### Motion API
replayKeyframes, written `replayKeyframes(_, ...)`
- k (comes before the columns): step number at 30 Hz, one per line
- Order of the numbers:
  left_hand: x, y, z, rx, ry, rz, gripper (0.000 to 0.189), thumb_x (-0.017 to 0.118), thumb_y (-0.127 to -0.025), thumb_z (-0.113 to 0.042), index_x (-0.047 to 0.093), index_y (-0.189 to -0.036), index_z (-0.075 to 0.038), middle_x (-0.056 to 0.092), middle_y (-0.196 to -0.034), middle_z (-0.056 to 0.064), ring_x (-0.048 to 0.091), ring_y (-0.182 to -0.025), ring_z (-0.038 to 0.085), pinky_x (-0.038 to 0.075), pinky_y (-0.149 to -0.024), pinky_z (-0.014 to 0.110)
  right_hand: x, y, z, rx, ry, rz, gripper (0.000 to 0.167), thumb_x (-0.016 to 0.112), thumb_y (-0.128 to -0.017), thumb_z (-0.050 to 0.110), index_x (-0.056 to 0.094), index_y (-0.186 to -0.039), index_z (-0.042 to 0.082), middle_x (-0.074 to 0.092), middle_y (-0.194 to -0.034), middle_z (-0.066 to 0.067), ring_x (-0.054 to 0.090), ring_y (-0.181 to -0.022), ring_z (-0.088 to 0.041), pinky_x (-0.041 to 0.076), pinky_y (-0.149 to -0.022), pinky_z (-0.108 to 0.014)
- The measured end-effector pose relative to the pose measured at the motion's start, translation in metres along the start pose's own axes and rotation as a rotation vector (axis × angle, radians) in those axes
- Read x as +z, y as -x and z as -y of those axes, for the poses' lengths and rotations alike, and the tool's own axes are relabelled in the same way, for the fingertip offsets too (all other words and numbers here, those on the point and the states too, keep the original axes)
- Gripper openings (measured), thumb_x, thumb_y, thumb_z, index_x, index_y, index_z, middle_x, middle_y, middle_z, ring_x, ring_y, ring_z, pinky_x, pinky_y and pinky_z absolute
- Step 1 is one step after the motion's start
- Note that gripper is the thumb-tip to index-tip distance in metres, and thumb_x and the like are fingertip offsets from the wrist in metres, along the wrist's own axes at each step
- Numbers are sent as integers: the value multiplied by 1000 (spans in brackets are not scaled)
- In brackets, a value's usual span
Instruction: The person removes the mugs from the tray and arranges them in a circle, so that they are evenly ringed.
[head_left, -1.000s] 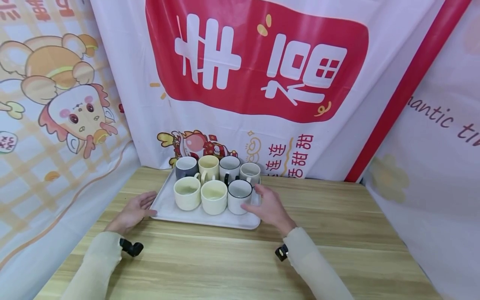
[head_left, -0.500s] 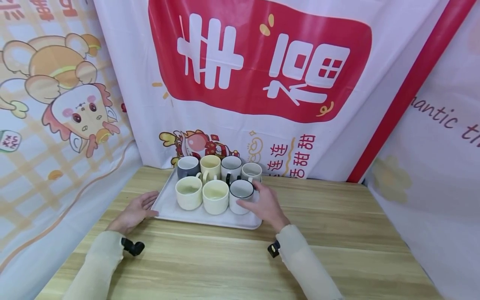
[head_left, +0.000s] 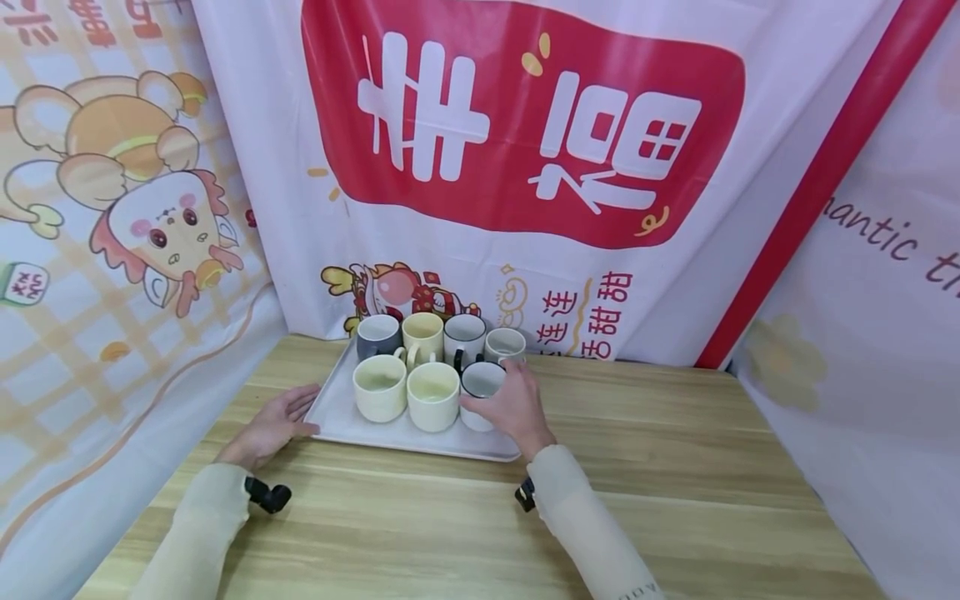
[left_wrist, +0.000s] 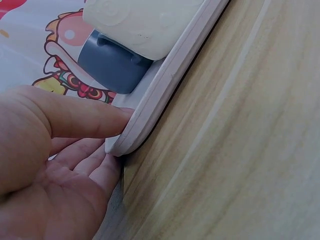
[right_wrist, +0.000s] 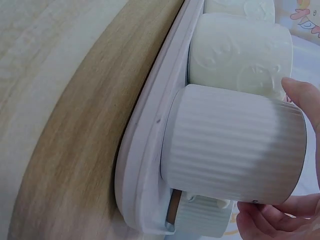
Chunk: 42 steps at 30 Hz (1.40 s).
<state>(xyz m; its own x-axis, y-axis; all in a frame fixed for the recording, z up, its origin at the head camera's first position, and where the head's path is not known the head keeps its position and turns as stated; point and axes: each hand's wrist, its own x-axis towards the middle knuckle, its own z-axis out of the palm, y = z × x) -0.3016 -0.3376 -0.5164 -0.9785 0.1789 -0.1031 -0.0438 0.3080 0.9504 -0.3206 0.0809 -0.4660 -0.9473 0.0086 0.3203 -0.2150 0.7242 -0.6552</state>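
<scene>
A white tray (head_left: pixel 333 417) holds several mugs in two rows. At the front right stands a white ribbed mug (right_wrist: pixel 232 145) with a dark rim. My right hand (head_left: pixel 516 408) grips this mug near its rim, thumb on one side and fingers on the other. Beside it are a pale green-cream mug (head_left: pixel 432 404) and another cream mug (head_left: pixel 378 396). My left hand (head_left: pixel 272 425) rests against the tray's front-left corner, its thumb touching the rim and its fingers fairly straight along the left edge.
Behind stand a dark grey-blue mug (head_left: pixel 378 342), a yellow mug (head_left: pixel 423 332), a black-rimmed mug with a black handle (head_left: pixel 463 332) and a light grey mug (head_left: pixel 505 342). The wooden table (head_left: pixel 420 517) meets a printed curtain (head_left: pixel 420 225) behind the tray.
My right hand has moved left and closed in on the white ribbed mug, going from spread fingers to a grip. My left hand stays at the tray corner.
</scene>
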Motion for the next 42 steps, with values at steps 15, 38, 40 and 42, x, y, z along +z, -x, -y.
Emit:
replayKeyframes(15, 0, 0, -1, -17, 2, -6, 94, 68, -93, 8, 9, -166, 7, 12, -173, 33, 12, -161, 52, 19, -134, 60, -12, -13, -4, 3, -44, 180, 95, 96, -68, 39, 56, -144, -2, 62, -141, -19, 62, -126, -33, 58, -110, -47)
replayKeyframes(38, -1, -4, -1, -5, 7, -5, 93, 67, -94, 9, 10, -167, 5, 12, -174, 30, 13, -162, 51, 20, -134, 60, -107, -43, -37, -294, -7, 479, 73, 96, -65, 22, 69, -132, 16, 70, -121, -1, 64, -108, -22, 57, -92, -41)
replayKeyframes(40, -1, -4, 0, -7, 5, -7, 93, 68, -94, 9, 10, -167, 5, 12, -174, 30, 13, -162, 50, 20, -134, 59, -116, -46, -39, -307, 28, 486, 70, 96, -65, 24, 68, -129, 19, 70, -118, 1, 63, -106, -22, 56, -90, -40)
replayKeyframes(42, -1, -4, 0, -10, 3, -10, 93, 68, -94, 9, 11, -167, 5, 12, -174, 30, 13, -162, 50, 20, -134, 59, -124, -50, -42, -320, 50, 496, 71, 97, -65, 25, 68, -129, 17, 71, -118, 0, 63, -106, -23, 55, -89, -40)
